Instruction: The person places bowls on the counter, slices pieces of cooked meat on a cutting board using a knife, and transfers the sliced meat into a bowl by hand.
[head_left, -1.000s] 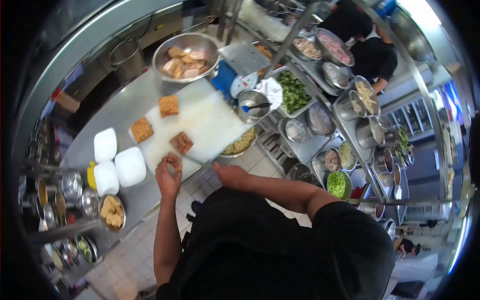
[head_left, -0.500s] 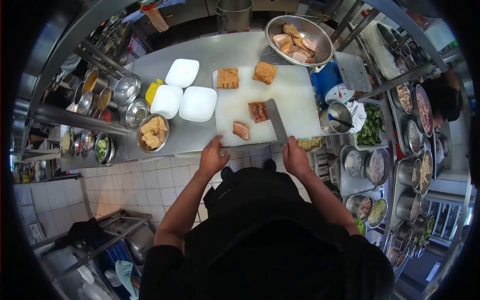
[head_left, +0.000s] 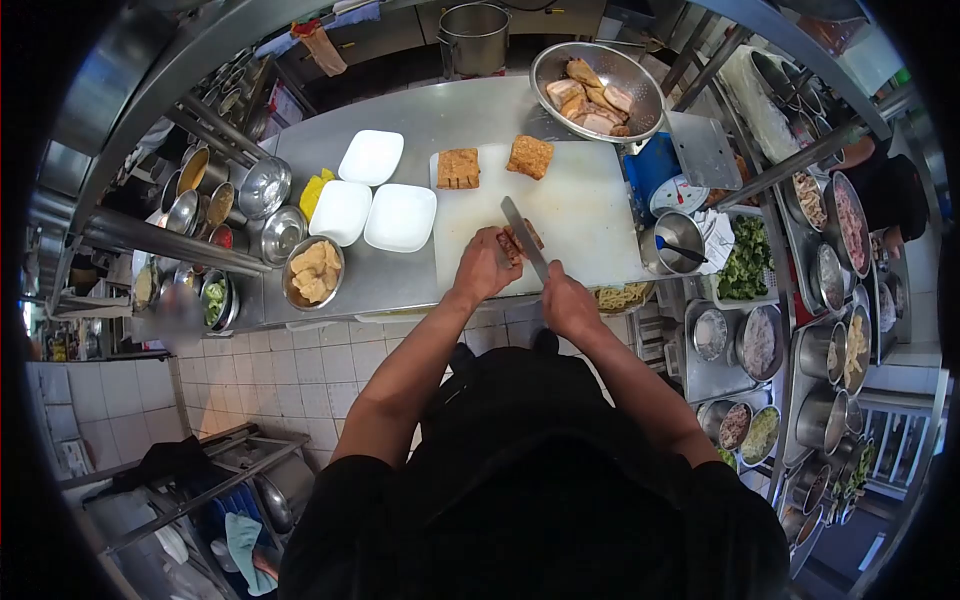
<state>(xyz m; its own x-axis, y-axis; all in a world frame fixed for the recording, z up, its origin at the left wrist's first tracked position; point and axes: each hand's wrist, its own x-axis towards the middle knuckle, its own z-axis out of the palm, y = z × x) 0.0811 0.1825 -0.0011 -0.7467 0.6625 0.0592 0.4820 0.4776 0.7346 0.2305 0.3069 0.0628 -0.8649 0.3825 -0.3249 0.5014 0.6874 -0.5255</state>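
Note:
My right hand [head_left: 570,304] is closed around the handle of a cleaver-like knife with a long, broad blade [head_left: 522,236]. The blade lies across a brown slab of roast pork belly [head_left: 511,247] near the front of the white cutting board [head_left: 585,215]. My left hand [head_left: 480,268] is bent over the left side of that slab, its fingertips pressed on the meat beside the blade. Meat shows on both sides of the knife. Two more browned pork slabs lie at the back of the board, one scored [head_left: 459,168] and one uncut-looking [head_left: 530,157].
Three white square dishes [head_left: 371,158] stand left of the board, near a bowl of pale yellow chunks [head_left: 314,271]. A colander [head_left: 645,95] of meat pieces sits behind right. A blue scale [head_left: 655,170] and a metal pot [head_left: 668,240] flank the board.
My left hand has moved from the board's front edge up onto the pork. The knife has shifted left and now crosses the slab. The separate cut piece is no longer visible.

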